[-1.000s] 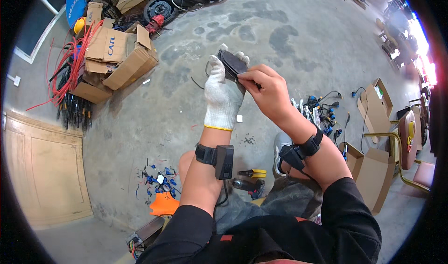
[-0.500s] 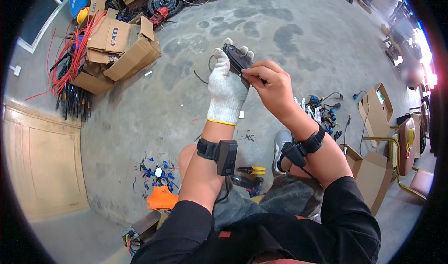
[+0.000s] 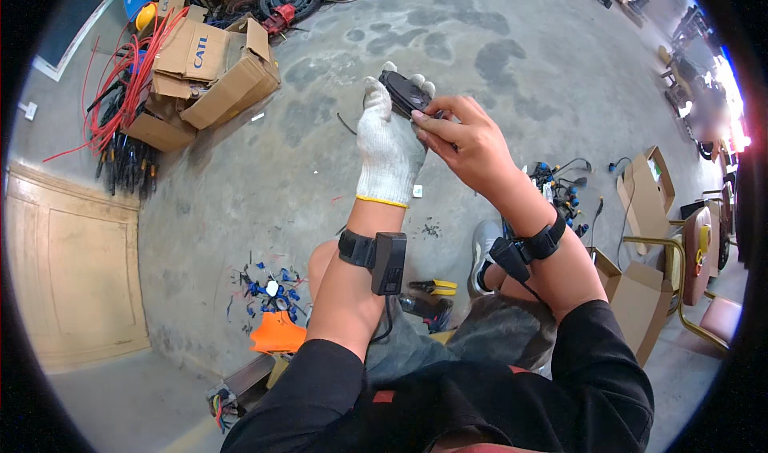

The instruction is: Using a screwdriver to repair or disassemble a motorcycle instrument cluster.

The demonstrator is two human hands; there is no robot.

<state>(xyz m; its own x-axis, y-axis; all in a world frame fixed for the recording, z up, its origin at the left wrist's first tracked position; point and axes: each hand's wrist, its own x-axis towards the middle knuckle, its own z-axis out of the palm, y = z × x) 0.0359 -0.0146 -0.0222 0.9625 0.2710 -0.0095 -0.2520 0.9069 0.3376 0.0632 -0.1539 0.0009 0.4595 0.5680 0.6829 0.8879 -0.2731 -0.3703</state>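
My left hand (image 3: 387, 147), in a white knitted glove with a yellow cuff edge, is closed around a dark, oval, flat black part (image 3: 407, 92). Its exact kind does not show. Gloved fingertips curl over the far side of the part. At its near right end, the bare fingers of my right hand (image 3: 467, 139) pinch the edge, thumb against index finger. Part of that end is hidden behind these fingers. A short piece of thin black cable (image 3: 346, 123) shows left of the glove; where it leads is hidden.
Cardboard boxes (image 3: 234, 93) and red cables (image 3: 144, 93) lie far left. Yellow-handled pliers (image 3: 433, 287) rest on the floor near my legs. Blue scraps (image 3: 268, 297) and an orange piece (image 3: 278, 333) lie left; black cables (image 3: 566, 189) and a chair (image 3: 694, 245) are right.
The black part has tilted slightly in my left hand. My right fingers have shifted a little along its near right edge and spread further apart.
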